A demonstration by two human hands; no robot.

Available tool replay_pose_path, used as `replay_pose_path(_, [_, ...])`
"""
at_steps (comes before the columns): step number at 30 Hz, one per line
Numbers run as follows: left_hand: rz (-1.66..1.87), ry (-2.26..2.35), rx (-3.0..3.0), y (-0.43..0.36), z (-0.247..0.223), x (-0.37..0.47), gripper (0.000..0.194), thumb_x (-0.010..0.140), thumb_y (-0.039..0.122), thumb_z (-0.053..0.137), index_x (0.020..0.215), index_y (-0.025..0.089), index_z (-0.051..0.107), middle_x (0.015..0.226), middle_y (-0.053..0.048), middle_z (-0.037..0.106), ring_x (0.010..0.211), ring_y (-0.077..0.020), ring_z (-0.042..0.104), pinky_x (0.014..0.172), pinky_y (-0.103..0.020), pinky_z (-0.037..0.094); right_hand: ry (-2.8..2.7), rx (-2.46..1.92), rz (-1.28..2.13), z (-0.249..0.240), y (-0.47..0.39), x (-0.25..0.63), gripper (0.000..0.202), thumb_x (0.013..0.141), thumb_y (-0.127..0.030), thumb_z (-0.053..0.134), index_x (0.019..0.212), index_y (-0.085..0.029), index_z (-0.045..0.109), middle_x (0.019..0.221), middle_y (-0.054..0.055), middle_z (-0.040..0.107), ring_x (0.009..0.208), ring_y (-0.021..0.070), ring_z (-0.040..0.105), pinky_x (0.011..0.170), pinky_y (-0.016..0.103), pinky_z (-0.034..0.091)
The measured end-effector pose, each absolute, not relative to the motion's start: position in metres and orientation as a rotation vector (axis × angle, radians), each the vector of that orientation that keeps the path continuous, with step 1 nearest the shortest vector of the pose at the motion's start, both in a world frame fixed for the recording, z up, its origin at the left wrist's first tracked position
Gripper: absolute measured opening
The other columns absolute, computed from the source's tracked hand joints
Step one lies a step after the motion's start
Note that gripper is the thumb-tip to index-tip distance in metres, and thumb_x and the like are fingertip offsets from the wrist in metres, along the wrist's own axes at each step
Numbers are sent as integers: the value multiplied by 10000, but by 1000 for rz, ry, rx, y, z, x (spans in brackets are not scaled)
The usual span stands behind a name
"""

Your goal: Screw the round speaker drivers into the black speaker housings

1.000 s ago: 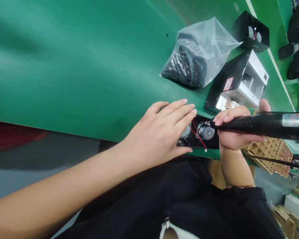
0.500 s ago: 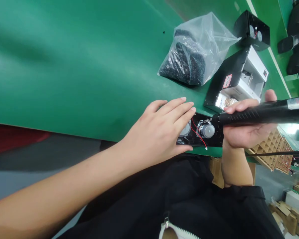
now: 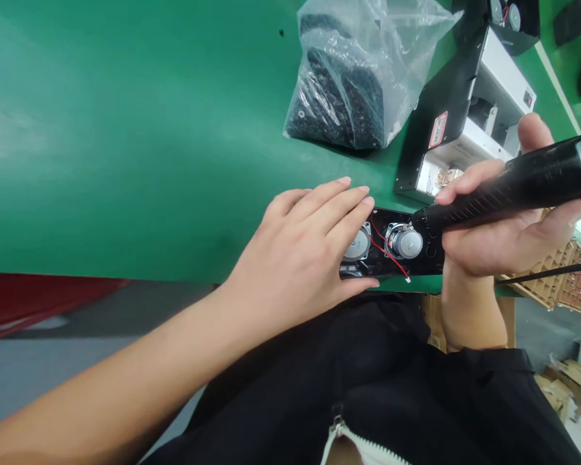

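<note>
Black panel [image 3: 430,263] at the near edge of the green table [image 3: 126,161], bearing two round speakers [image 3: 410,244] and a red wire [image 3: 401,267]. The left hand [image 3: 303,248] spans one end; its palm hides whether the grip is tight, so I cannot tell. The right hand's [image 3: 494,244] grip is closed around a black screwdriver [image 3: 527,179], tip at the uncovered speaker's corner. Beyond: a plastic bag [image 3: 348,90].

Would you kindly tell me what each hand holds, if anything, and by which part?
Right hand: black tool, by its ribbed section. Left hand: spread over the black panel; any grip unclear.
</note>
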State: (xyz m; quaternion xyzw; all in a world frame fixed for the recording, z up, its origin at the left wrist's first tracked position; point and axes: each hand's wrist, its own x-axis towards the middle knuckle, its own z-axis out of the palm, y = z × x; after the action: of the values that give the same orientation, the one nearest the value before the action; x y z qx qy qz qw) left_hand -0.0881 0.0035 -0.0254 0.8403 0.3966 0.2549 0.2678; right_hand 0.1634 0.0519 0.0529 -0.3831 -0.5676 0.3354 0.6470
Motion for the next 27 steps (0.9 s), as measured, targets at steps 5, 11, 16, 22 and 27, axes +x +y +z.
replay_pose_path(5, [656, 1092, 2269, 3, -24, -89, 1046, 943, 491, 1041, 1840, 258, 555, 1866, -224, 645, 1740, -553, 591, 1351, -759, 554, -1378, -822, 849, 61, 53, 174, 695, 1053, -816, 634, 1375, -257, 892, 765, 3, 789, 535, 203, 717, 536, 394, 593])
replay_pose_path(11, [645, 1094, 2275, 2, -23, -89, 1038, 954, 508, 1043, 1836, 260, 555, 1860, -222, 652, 1742, -554, 586, 1341, -751, 549, -1350, -856, 857, 52, 55, 171, 679, 1063, -859, 624, 1420, -333, 862, 744, -4, 753, 517, 209, 688, 504, 401, 579])
replay_pose_path(16, [649, 1097, 2262, 2, -23, -88, 1058, 951, 507, 1047, 1852, 267, 549, 1873, -220, 638, 1752, -564, 574, 1356, -755, 538, -1474, -905, 908, 51, 64, 190, 705, 941, -962, 695, 1405, -464, 878, 699, -40, 704, 478, 232, 646, 492, 445, 578])
replay_pose_path(22, [618, 1079, 2268, 3, -21, -89, 1042, 993, 519, 1005, 1869, 258, 504, 1881, -235, 626, 1767, -557, 559, 1352, -770, 544, -1346, -920, 887, 53, 61, 182, 677, 987, -889, 693, 1369, -347, 825, 706, -19, 733, 495, 228, 655, 495, 429, 557])
replay_pose_path(27, [627, 1097, 2277, 2, -23, -89, 1012, 983, 522, 1008, 1836, 242, 542, 1872, -230, 636, 1761, -550, 566, 1359, -746, 542, -1213, -888, 732, 41, 60, 152, 762, 1125, -912, 364, 1178, -283, 789, 636, -45, 647, 435, 156, 614, 491, 319, 462])
